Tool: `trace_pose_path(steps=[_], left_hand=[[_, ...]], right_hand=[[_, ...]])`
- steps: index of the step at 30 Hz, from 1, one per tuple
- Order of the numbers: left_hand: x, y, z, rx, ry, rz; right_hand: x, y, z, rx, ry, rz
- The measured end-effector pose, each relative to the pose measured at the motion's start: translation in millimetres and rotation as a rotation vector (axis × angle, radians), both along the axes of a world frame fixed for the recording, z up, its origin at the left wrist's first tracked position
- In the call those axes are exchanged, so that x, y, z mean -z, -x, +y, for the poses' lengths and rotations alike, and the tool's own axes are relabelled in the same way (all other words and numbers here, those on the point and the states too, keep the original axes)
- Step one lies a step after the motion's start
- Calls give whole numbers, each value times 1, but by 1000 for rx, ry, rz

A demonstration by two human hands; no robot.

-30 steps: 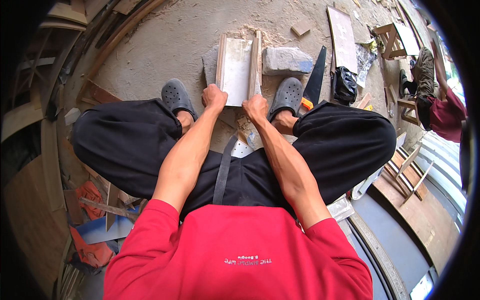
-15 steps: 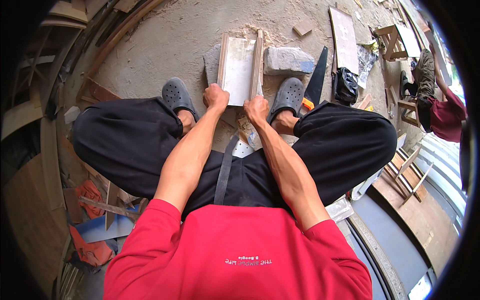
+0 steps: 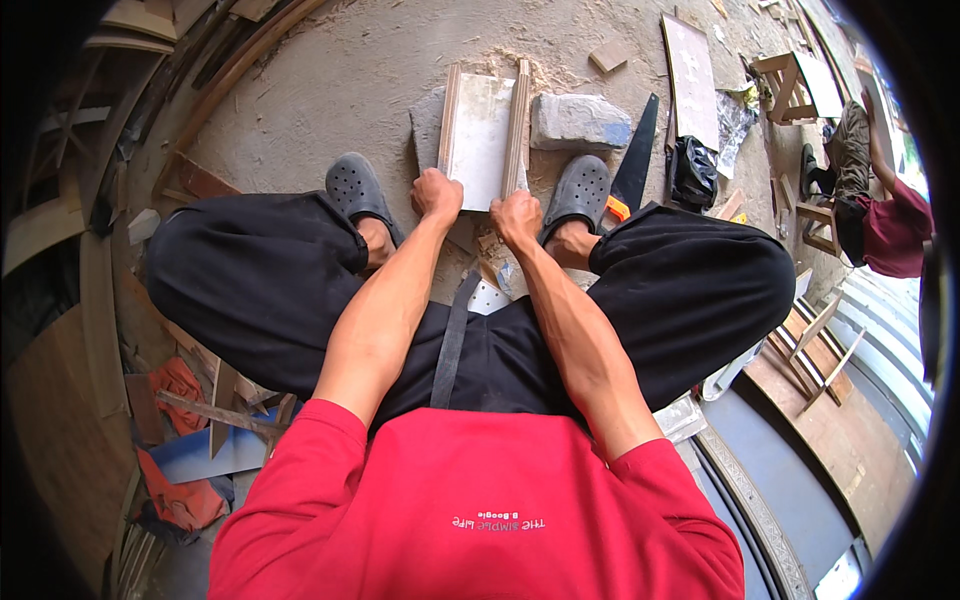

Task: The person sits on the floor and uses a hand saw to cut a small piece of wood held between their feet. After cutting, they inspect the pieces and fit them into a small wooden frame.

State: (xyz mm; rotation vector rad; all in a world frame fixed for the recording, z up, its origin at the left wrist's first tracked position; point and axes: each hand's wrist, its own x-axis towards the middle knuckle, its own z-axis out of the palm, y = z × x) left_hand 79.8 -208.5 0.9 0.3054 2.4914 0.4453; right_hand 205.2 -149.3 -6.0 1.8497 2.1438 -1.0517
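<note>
Between my feet lies a pale, scuffed white panel (image 3: 480,135) with an upright plywood strip along each long side. My left hand (image 3: 437,195) is closed around the near end of the left plywood strip (image 3: 449,120). The near end of the right plywood strip (image 3: 517,120), which looks layered, is in the closed grip of my right hand (image 3: 517,218). My fingers hide both strip ends. A rough grey stone block (image 3: 578,122) stands beside the right strip, and a darker grey slab (image 3: 427,130) shows beyond the left one.
A handsaw (image 3: 636,155) with an orange handle lies by my right shoe. Past it are a long board (image 3: 690,80) and a black plastic bag (image 3: 693,170). Wood scraps lie at left. A person in a dark red shirt (image 3: 897,235) is at far right.
Almost nothing differs. Both hands keep their grip on the strips, and the view has shifted very slightly.
</note>
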Motion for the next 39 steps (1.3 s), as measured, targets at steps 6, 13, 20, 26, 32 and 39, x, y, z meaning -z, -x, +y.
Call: trace_pose_path(steps=[6, 13, 20, 26, 32, 39], left_hand=[[-1, 1, 0, -13, -10, 0], [-2, 2, 1, -19, 3, -2], [-1, 2, 3, -22, 24, 9], [-3, 0, 3, -17, 10, 23], [-8, 4, 1, -36, 18, -78], [10, 8, 0, -99, -82, -51]], right_hand=[[-1, -1, 1, -14, -1, 27], [-2, 1, 1, -23, -25, -11], [-4, 3, 1, -33, -23, -65], [-8, 6, 6, 14, 54, -128], [-23, 7, 11, 28, 144, -133], [-23, 3, 12, 65, 115, -65]])
